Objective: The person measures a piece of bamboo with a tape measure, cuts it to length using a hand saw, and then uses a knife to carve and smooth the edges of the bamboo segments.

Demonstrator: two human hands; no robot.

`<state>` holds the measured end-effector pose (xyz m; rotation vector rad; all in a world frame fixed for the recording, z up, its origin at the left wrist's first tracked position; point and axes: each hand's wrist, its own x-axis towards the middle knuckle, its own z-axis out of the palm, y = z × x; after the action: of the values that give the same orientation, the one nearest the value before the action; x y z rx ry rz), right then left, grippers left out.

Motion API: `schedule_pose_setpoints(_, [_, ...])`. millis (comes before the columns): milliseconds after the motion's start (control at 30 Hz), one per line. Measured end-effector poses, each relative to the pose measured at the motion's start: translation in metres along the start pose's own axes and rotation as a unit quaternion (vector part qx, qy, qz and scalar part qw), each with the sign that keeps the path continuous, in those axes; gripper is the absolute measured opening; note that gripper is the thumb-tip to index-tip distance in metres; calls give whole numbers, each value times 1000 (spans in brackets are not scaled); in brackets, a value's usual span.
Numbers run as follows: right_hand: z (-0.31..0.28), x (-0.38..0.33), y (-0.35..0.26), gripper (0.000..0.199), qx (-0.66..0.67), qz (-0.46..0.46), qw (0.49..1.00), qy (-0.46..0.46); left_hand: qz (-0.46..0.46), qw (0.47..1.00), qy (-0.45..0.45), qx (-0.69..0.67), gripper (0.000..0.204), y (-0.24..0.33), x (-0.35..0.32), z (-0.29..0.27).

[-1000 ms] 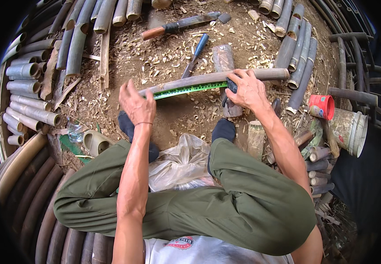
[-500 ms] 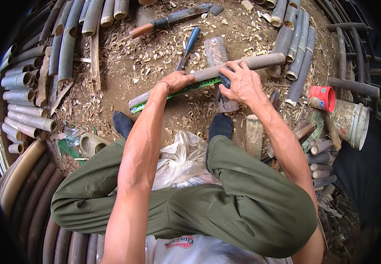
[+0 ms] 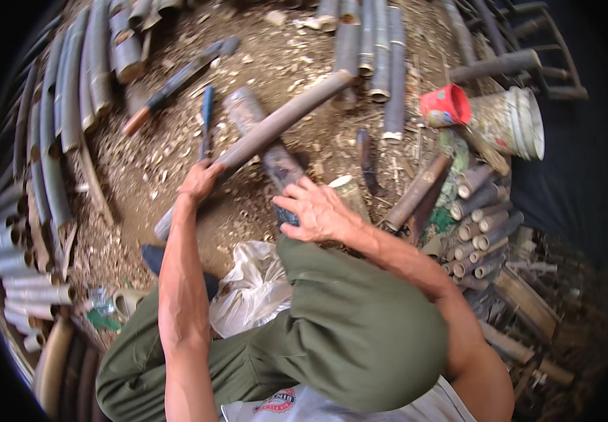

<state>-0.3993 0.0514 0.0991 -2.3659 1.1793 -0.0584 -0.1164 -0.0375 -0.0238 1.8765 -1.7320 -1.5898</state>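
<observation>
I have my left grip [image 3: 198,181] clamped on the greyish bamboo tube [image 3: 281,122], which slants across the short log [image 3: 284,166]. My right grip [image 3: 309,212] bends over something dark [image 3: 286,214]; I cannot tell whether it is closed.

This is a rough workshop with a dirt floor [image 3: 133,171]. Pale wood chips [image 3: 162,144] are scattered on it. A big knife [image 3: 174,86] lies at eleven o'clock. Lots of bamboo poles [image 3: 98,63] lie in rows at ten o'clock, and short cut bits [image 3: 483,218] are piled at three. A long pole [image 3: 262,136] is near the middle.
</observation>
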Motion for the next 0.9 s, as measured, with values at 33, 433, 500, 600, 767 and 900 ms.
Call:
schedule_pose_setpoints(33, [-1,-17,-2,53,43,99,994,-16,10,1000,13,-17,55,-3,-2,-1])
schedule_pose_setpoints(433, [65,-232,84,52,216,665,676,234,30,995,21,-96,45,-42,6,-4])
schedule_pose_setpoints(500, [103,-267,98,60,123,704,678,172,27,992,51,-111,46,-66,11,-7])
schedule_pose_setpoints(600, [130,-290,97,88,161,639,732,173,64,991,-14,-116,48,-97,42,-18])
schedule_pose_setpoints(767, [123,-298,87,97,99,586,774,218,45,996,0,-83,47,-70,39,-22])
schedule_pose_setpoints(900, [68,-303,62,75,130,506,678,517,70,995,14,-74,49,-67,29,-22])
